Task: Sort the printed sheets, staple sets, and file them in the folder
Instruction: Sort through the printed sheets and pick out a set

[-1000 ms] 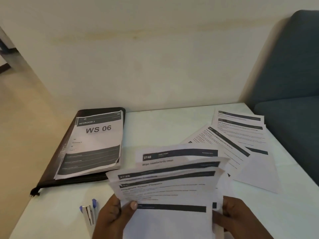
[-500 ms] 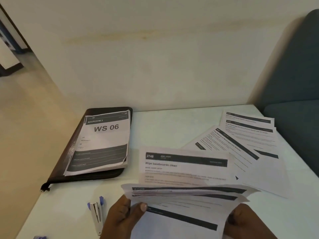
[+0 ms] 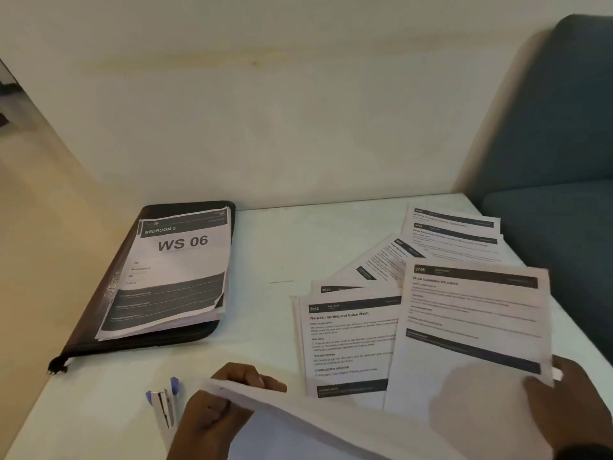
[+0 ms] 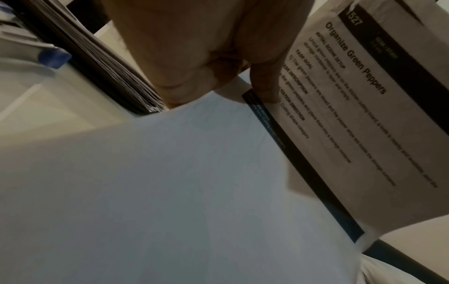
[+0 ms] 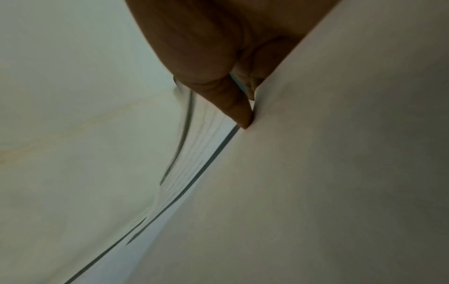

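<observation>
Item: your right hand (image 3: 564,393), thumb and fingers pinching the near right corner of the sheet headed "Wipe baseboards clean" (image 3: 471,313), held over the fanned sheets (image 3: 351,340) on the white table (image 3: 265,254).

Item: your left hand (image 3: 225,403), fingers curled round the remaining stack (image 3: 298,423) (its top page, in the wrist view, reads "Organize Green Peppers" (image 4: 357,57)).

Item: stapler (image 3: 164,406), just beside your left hand, untouched.

Item: black folder (image 3: 109,300), closed at the far left, carrying the "WS 06" bundle (image 3: 179,270).

Risks, as judged: a one-corner pinch lets the sheet droop and land askew, covering the number bars you sort by. The fan is loose, so a brushing sleeve could scramble it. The stack sags in your left hand, and pages may slide out unevenly.
</observation>
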The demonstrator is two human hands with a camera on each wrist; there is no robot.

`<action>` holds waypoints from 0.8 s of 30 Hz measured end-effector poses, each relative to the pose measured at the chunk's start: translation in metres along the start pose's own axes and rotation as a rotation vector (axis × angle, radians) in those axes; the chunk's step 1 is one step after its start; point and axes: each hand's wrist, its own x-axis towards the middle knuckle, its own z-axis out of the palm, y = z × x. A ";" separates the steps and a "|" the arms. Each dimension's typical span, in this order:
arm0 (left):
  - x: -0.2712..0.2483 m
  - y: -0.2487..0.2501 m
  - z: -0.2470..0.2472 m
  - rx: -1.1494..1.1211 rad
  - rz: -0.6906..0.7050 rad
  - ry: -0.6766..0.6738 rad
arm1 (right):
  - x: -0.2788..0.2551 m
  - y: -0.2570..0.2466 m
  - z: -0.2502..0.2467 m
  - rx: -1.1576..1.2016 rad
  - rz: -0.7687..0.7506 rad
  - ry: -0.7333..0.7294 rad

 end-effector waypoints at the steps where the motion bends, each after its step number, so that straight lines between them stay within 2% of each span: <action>1: -0.006 -0.001 -0.005 0.155 0.036 0.055 | 0.001 0.000 0.001 0.008 0.007 0.007; 2: -0.010 -0.004 -0.010 0.384 0.041 0.100 | -0.001 -0.001 0.000 0.003 0.009 0.003; 3: -0.004 -0.011 -0.007 0.493 -0.078 0.003 | 0.000 -0.001 0.001 -0.006 0.011 0.001; 4: -0.005 -0.013 -0.006 0.511 -0.222 0.008 | 0.000 -0.002 0.001 -0.017 0.014 -0.010; 5: -0.008 -0.010 0.002 0.603 -0.176 0.136 | 0.001 -0.002 0.003 -0.029 0.010 -0.021; 7: -0.015 0.011 0.030 0.671 -0.074 0.207 | 0.000 -0.003 0.005 -0.050 -0.015 -0.024; 9: -0.017 0.020 0.044 0.640 -0.057 0.182 | 0.000 -0.004 0.006 -0.061 -0.073 -0.009; 13: -0.014 0.016 0.037 0.611 -0.143 0.148 | -0.002 -0.011 0.003 0.011 -0.106 0.031; 18: -0.014 0.010 0.027 0.691 -0.214 0.119 | 0.002 -0.011 0.002 0.238 -0.043 0.041; 20: -0.014 0.008 0.023 0.713 -0.249 0.151 | 0.000 -0.007 0.009 0.361 -0.018 0.011; 24: -0.014 0.006 0.023 0.818 -0.267 0.157 | 0.024 0.026 0.026 0.469 0.064 -0.067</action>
